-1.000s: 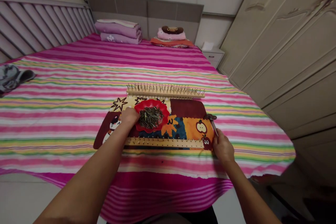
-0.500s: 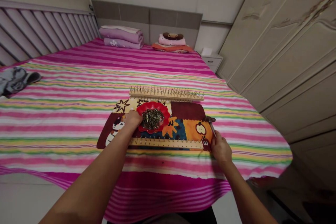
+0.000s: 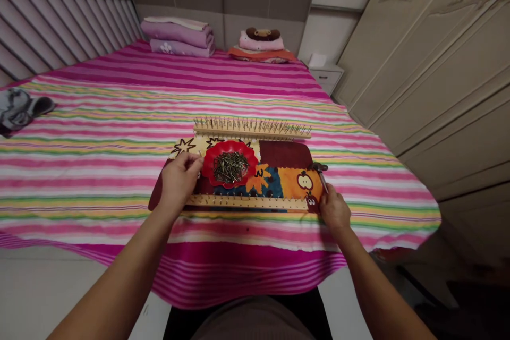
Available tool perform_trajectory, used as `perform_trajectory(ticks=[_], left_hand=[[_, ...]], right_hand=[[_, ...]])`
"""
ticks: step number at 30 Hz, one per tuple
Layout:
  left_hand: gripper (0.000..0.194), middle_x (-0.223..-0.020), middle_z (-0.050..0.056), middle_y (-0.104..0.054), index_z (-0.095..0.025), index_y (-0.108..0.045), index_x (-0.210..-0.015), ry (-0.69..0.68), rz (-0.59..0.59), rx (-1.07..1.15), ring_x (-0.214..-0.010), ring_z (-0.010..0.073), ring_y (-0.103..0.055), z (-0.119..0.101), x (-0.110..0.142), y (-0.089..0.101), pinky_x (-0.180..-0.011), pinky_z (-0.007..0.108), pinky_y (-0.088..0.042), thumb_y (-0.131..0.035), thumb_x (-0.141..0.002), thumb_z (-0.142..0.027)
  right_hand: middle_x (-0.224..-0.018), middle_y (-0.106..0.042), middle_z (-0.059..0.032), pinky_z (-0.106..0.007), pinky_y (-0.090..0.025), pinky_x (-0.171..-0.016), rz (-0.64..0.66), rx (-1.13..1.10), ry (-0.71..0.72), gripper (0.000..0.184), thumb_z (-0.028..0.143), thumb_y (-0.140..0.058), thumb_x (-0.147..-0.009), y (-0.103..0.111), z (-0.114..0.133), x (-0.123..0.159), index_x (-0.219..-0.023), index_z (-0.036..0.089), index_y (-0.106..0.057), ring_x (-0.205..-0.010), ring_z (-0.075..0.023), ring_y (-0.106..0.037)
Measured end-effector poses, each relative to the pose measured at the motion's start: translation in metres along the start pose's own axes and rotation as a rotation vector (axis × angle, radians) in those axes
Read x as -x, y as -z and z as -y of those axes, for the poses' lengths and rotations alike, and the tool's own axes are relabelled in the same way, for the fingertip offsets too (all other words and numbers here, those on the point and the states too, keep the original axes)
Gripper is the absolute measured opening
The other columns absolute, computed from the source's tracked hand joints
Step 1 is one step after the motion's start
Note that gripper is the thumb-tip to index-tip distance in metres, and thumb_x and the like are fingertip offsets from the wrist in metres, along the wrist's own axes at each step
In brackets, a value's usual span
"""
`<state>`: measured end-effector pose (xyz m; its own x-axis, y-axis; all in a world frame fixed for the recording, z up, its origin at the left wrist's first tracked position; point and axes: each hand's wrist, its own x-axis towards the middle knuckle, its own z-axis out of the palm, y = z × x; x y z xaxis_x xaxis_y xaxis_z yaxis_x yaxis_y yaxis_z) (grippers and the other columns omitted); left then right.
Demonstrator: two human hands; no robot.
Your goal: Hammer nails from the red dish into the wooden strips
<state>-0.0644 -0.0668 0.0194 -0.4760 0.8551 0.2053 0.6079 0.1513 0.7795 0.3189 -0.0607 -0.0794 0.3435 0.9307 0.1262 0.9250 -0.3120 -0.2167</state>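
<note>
The left hand (image 3: 180, 178) has drawn back from the rim of the red bowl (image 3: 209, 169) to just beside it, its thumb and forefinger now brought together in a pinch; whether a nail sits between them is too small to tell. The bowl, scalloped and glossy like plastic, lies immediately right of that pinch, probably so its heap of slim, metallic nails (image 3: 231, 166) stays within easy reach. The right hand (image 3: 335, 211) is closed around the handle of the hammer (image 3: 320, 167), dark head pointing away, apparently parked at the edge of the patchwork-print mat (image 3: 285, 154). Between the two grips runs the pale near wooden strip (image 3: 255, 203), dotted with holes and short studs; beyond them, the far wooden strip (image 3: 251, 133) bristles with tall nails.
</note>
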Motion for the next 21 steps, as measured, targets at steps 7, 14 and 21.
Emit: perform_trajectory(ticks=[7, 14, 21], left_hand=[[0.023, -0.068, -0.001, -0.068, -0.020, -0.062, -0.074, 0.073, 0.128, 0.298, -0.062, 0.0135, -0.062, 0.024, 0.101, -0.024, -0.059, 0.024, -0.048, -0.063, -0.068, -0.042], [0.019, -0.078, 0.001, -0.069, -0.021, -0.065, -0.079, -0.107, -0.037, 0.210, -0.073, 0.0146, -0.064, 0.033, 0.114, -0.055, -0.069, 0.026, -0.050, -0.059, -0.077, -0.039], [0.016, -0.073, 0.001, -0.067, -0.020, -0.064, -0.079, -0.302, -0.066, 0.081, -0.070, 0.0140, -0.063, 0.039, 0.116, -0.064, -0.066, 0.025, -0.049, -0.056, -0.083, -0.033]], right_hand=[[-0.081, -0.054, -0.0044, -0.025, -0.017, -0.053, -0.001, 0.004, -0.003, 0.040, 0.028, -0.041, -0.095, 0.002, 0.001, 0.000, -0.131, 0.018, -0.053, -0.058, -0.0115, -0.039], [-0.085, -0.056, -0.0067, -0.025, -0.016, -0.053, 0.027, 0.008, -0.026, 0.042, 0.026, -0.040, -0.094, 0.004, 0.004, 0.001, -0.134, 0.017, -0.051, -0.059, -0.0121, -0.038], [-0.085, -0.057, -0.0065, -0.026, -0.017, -0.052, 0.010, 0.016, -0.016, 0.042, 0.027, -0.041, -0.094, 0.002, 0.002, 0.000, -0.134, 0.017, -0.050, -0.059, -0.0119, -0.040]])
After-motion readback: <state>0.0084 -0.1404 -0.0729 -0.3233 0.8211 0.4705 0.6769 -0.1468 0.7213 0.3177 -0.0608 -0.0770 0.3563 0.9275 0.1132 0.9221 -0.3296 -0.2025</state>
